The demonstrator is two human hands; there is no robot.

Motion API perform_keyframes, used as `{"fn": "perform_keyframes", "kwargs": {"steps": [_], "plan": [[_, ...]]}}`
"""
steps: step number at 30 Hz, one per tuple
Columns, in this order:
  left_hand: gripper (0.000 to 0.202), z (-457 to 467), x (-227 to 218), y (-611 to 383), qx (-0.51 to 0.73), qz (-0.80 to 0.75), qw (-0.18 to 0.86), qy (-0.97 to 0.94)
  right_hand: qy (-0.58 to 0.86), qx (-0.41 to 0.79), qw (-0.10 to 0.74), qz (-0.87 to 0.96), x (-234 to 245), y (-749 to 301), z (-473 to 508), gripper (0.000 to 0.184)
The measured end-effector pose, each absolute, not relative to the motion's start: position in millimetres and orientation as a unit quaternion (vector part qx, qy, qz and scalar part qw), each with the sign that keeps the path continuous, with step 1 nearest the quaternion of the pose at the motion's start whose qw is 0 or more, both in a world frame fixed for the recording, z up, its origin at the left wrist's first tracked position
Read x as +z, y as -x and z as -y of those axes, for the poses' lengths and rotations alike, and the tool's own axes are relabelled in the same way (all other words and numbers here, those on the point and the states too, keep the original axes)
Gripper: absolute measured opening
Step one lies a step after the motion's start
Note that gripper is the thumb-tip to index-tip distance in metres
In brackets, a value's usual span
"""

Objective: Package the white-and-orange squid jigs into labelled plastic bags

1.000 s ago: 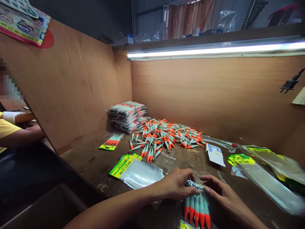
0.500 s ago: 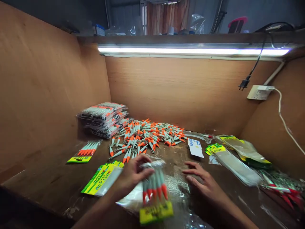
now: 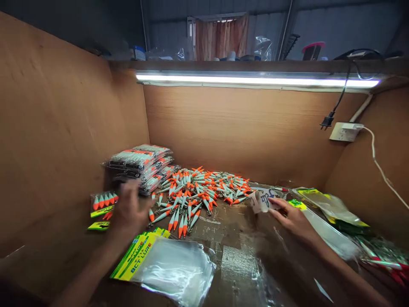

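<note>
My left hand (image 3: 129, 213), blurred by motion, hovers at the left beside a filled bag of orange-tipped fishing lures (image 3: 102, 201). Its thumb stands apart from the fingers, and nothing shows between them. A second yellow-headed bag (image 3: 98, 226) lies partly under that one. My right hand (image 3: 292, 219) pinches the edge of a curled white paper slip (image 3: 261, 202) with blue handwriting. Between the hands lies a heap of loose pale lures (image 3: 198, 192) with orange ends. Nearer to me is a stack of clear plastic bags (image 3: 179, 268) with yellow "BCT LURE" headers.
Sealed packs of lures (image 3: 140, 164) are piled at the back left. More flat bags (image 3: 329, 230) lie at the right, beside red-handled pliers (image 3: 396, 270). A black plug (image 3: 327, 121) hangs near a wall socket (image 3: 345, 131), under a shelf with a light tube (image 3: 255, 81).
The filled bag has moved from the middle to the far left with my left hand. My right hand has reached forward and taken hold of the paper slip, which now curls up.
</note>
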State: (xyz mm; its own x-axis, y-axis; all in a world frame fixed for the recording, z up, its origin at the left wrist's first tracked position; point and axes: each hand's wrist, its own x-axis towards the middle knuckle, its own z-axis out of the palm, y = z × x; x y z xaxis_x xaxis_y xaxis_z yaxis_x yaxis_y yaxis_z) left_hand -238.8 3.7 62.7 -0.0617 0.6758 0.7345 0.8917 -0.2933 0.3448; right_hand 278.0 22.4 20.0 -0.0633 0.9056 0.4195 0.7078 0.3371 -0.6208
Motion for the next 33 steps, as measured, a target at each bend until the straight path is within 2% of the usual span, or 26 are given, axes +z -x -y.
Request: {"fn": "perform_keyframes", "kwargs": {"steps": [2,4,6,8,10,11,16,19,25,27,29,31,33], "plan": [[0.07,14,53,163,-0.367,0.51,0.065,0.775,0.539,0.305,0.404,0.673,26,-268,-13,0.056],[0.087,28,38,98,-0.293,0.434,-0.008,0.852,0.52,0.4,0.363,0.662,25,-257,-9,0.06],[0.111,34,20,55,-0.233,0.416,-0.056,0.877,0.539,0.333,0.323,0.703,20,-242,-11,0.052],[0.119,34,2,36,-0.194,0.427,-0.081,0.879,0.551,0.173,0.31,0.756,19,-219,-19,0.035],[0.115,31,-9,34,-0.179,0.448,-0.093,0.871,0.511,0.047,0.306,0.801,25,-183,-31,0.024],[0.111,29,-12,36,-0.178,0.454,-0.095,0.868,0.473,0.022,0.293,0.831,30,-162,-39,0.021],[0.093,28,-12,52,-0.176,0.442,-0.088,0.875,0.383,-0.174,0.159,0.893,51,-56,-92,0.017],[0.091,28,-10,54,-0.182,0.437,-0.079,0.877,0.371,-0.206,0.13,0.896,52,-25,-119,0.017],[0.09,26,-13,54,-0.195,0.418,-0.087,0.883,0.36,-0.203,0.136,0.9,59,-29,-133,0.019],[0.093,26,-14,53,-0.211,0.415,-0.105,0.879,0.371,-0.178,0.179,0.894,66,-40,-129,0.019],[0.095,26,-17,53,-0.229,0.407,-0.139,0.873,0.389,-0.103,0.255,0.879,71,-55,-123,0.019],[0.095,23,-19,52,-0.248,0.4,-0.184,0.863,0.406,0.029,0.316,0.857,70,-77,-114,0.023],[0.096,18,-22,53,-0.267,0.395,-0.231,0.848,0.422,0.177,0.332,0.825,64,-105,-102,0.031]]}}
